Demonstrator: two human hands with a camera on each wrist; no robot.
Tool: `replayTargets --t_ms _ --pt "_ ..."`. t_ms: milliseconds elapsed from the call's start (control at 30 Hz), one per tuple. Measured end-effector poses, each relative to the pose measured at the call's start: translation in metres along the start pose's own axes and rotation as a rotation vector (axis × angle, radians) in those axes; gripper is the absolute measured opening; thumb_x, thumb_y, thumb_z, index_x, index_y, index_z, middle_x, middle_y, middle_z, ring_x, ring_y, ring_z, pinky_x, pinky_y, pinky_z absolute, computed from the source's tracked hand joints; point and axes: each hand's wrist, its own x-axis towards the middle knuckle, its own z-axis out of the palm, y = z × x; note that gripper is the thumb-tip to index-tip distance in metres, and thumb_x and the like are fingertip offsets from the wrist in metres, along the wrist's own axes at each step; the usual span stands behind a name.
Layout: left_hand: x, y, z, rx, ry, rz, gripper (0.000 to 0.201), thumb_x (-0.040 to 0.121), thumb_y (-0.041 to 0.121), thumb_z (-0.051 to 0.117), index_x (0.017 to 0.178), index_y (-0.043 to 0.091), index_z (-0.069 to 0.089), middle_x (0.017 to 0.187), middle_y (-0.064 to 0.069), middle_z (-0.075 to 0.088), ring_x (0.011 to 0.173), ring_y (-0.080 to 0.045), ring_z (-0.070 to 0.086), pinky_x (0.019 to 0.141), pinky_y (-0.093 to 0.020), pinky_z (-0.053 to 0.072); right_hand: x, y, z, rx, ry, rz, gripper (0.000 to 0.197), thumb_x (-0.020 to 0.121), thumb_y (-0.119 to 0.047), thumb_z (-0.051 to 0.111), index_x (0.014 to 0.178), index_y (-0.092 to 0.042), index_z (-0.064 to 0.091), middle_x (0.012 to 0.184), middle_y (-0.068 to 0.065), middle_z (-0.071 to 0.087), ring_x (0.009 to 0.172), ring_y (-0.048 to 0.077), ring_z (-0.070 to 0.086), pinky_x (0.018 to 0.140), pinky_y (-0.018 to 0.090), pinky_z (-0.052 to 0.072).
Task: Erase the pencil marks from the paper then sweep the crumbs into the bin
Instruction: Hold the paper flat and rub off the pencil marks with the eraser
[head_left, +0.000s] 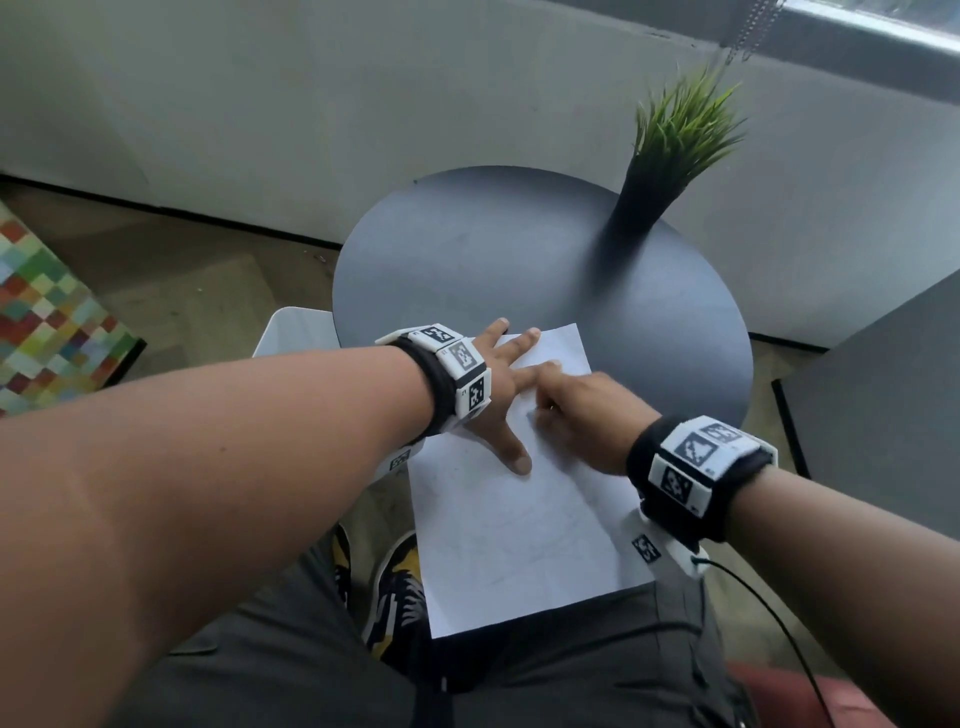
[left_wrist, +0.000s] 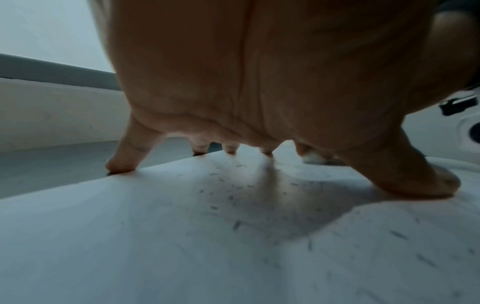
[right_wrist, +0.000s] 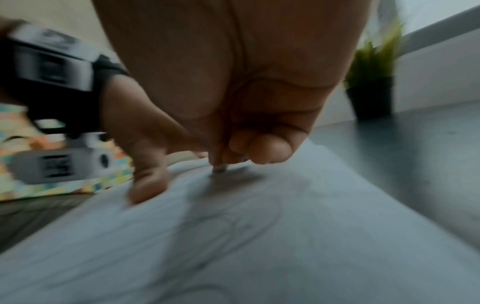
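A white sheet of paper (head_left: 519, 540) lies on the round dark table (head_left: 493, 249), its near end hanging over the edge. My left hand (head_left: 501, 400) presses flat on the sheet's far left part, fingers spread and straight. My right hand (head_left: 571, 410) is curled just right of it and pinches a small white eraser (right_wrist: 219, 169), whose tip touches the paper. The same eraser (left_wrist: 314, 157) shows beyond my left palm. Dark eraser crumbs (left_wrist: 233, 197) are scattered over the sheet under my left hand. Faint pencil lines (right_wrist: 233, 226) remain nearer to me; the right wrist view is blurred.
A potted green plant (head_left: 670, 140) in a black pot stands at the table's far right. A white bin (head_left: 293, 330) stands on the floor beside the table's left edge. A colourful checked object (head_left: 47, 312) is at the left, a dark cabinet (head_left: 883, 415) at the right.
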Motion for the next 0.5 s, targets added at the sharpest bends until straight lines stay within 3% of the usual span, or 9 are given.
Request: replayTargets --t_ms 67,200,300,367,433,500 --pt "0.0 0.0 -0.001 -0.002 -0.005 0.001 0.129 0.054 0.087 0.066 0.15 0.051 -0.011 0.161 0.009 -0.025 0.149 -0.028 -0.022 0.108 -0.073 0.01 -0.002 0.001 -0.004 -0.01 -0.054 -0.05 0.01 0.09 -0.027 0.051 0.096 -0.018 0.053 0.08 0.002 0.057 0.075 0.026 0.051 0.065 0.032 0.042" --pt "-0.002 0.002 -0.003 0.016 0.0 0.004 0.127 0.058 0.085 0.066 0.152 0.047 -0.011 0.162 0.008 -0.023 0.149 -0.029 -0.02 0.11 -0.07 0.013 0.011 0.026 -0.016 0.052 0.103 0.207 0.012 0.089 -0.033 0.053 0.089 -0.022 0.05 0.088 0.005 0.06 0.082 0.029 0.056 0.067 0.033 0.045" --pt "-0.003 0.003 -0.004 0.015 -0.011 -0.006 0.128 0.058 0.085 0.066 0.152 0.046 -0.011 0.162 0.008 -0.023 0.149 -0.029 -0.02 0.109 -0.071 0.014 -0.005 0.005 -0.007 -0.04 0.008 0.025 0.009 0.091 -0.028 0.048 0.095 -0.02 0.047 0.081 0.001 0.054 0.075 0.027 0.05 0.062 0.032 0.04" --pt "-0.002 0.004 -0.005 0.026 -0.013 -0.005 0.129 0.057 0.086 0.066 0.152 0.046 -0.013 0.162 0.008 -0.024 0.149 -0.03 -0.02 0.109 -0.071 0.014 -0.019 -0.008 -0.001 -0.072 -0.086 -0.097 0.005 0.09 -0.027 0.048 0.091 -0.023 0.047 0.078 0.001 0.055 0.072 0.027 0.049 0.062 0.035 0.044" --pt "-0.002 0.004 -0.006 0.028 -0.014 -0.002 0.129 0.057 0.085 0.066 0.152 0.047 -0.012 0.162 0.008 -0.023 0.149 -0.03 -0.019 0.108 -0.071 0.015 -0.015 0.0 -0.005 -0.025 -0.052 -0.021 0.006 0.09 -0.027 0.051 0.093 -0.022 0.052 0.081 0.002 0.059 0.075 0.025 0.051 0.064 0.033 0.044" --pt "0.0 0.003 -0.006 0.027 -0.012 -0.006 0.129 0.056 0.086 0.066 0.152 0.047 -0.011 0.162 0.008 -0.022 0.15 -0.03 -0.017 0.108 -0.072 0.014 -0.005 0.015 -0.012 0.093 0.028 0.174 0.013 0.091 -0.03 0.055 0.098 -0.02 0.055 0.088 0.003 0.061 0.079 0.024 0.055 0.065 0.029 0.041"
